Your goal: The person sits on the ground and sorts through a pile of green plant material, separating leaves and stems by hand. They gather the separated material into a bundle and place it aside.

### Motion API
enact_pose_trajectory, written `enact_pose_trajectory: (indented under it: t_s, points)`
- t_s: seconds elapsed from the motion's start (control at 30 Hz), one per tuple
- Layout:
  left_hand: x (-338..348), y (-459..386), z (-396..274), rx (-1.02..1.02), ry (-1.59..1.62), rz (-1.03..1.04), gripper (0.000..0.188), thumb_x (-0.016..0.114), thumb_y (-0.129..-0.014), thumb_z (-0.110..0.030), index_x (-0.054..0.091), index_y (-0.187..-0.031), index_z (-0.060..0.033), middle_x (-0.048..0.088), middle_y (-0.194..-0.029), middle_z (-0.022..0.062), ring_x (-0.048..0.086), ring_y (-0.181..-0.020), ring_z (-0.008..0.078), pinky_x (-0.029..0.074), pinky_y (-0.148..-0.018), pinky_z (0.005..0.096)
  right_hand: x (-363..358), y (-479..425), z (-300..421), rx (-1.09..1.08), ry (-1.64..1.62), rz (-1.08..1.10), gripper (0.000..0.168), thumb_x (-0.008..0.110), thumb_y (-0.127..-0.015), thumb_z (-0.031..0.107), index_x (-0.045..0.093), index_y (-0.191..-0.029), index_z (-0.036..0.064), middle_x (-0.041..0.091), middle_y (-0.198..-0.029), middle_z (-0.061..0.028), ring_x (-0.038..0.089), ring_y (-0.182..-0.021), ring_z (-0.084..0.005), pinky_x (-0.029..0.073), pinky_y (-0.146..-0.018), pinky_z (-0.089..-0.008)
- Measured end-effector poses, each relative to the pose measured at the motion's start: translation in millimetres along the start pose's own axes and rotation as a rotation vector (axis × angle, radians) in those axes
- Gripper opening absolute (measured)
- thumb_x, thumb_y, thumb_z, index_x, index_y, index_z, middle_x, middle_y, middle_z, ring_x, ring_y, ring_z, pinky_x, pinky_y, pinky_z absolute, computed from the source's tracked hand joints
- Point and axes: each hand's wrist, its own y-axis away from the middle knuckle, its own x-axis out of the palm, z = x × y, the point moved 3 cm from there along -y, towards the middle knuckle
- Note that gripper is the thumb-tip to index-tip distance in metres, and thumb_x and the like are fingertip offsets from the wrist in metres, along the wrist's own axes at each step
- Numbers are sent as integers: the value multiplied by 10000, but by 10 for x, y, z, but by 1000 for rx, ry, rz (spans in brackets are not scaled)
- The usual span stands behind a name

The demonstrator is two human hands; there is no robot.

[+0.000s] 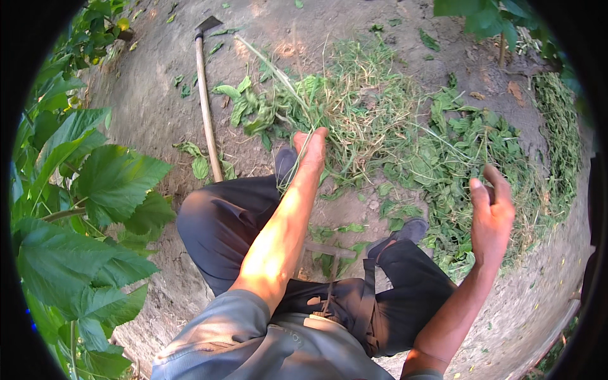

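Note:
My left hand [311, 148] is closed around a bunch of long grass stems [280, 76], whose pale ends stick out up and to the left. Under and beside it spreads a heap of cut grass [365, 114], partly green and partly dry. Over the right part of the greenery, my right hand [491, 204] is raised with thumb and fingers apart, near a pile of green leaves [456, 142]; a few thin strands run close to its fingertips, and no hold on them shows.
A hoe with a wooden handle [205, 99] lies on bare soil at the left. Broad-leaved plants [114, 185] crowd the left edge. Another leafy plant [503, 23] stands at the upper right, above a strip of wilted greenery [560, 137]. My shoes flank a low wooden piece [330, 249].

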Motion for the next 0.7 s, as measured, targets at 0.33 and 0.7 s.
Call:
enact_pose_trajectory:
  t_s: [0.33, 0.7]
  points:
    - [321, 219, -1098, 393, -116, 372, 280, 705, -678, -157, 608, -882, 10, 629, -792, 72, 542, -689, 155, 455, -666, 333, 25, 56, 122, -109, -23, 16, 372, 594, -849, 149, 555, -1152, -64, 594, -1046, -195, 617, -752, -231, 484, -720, -342]
    - [492, 298, -1960, 123, 74, 636, 254, 703, -753, -46, 520, -905, 41, 606, -752, 98, 604, -577, 168, 502, -484, 292, 94, 48, 192, -127, -36, 90, 388, 582, -867, 187, 554, -1166, -59, 608, -1082, -179, 621, -812, -223, 490, -752, -332]
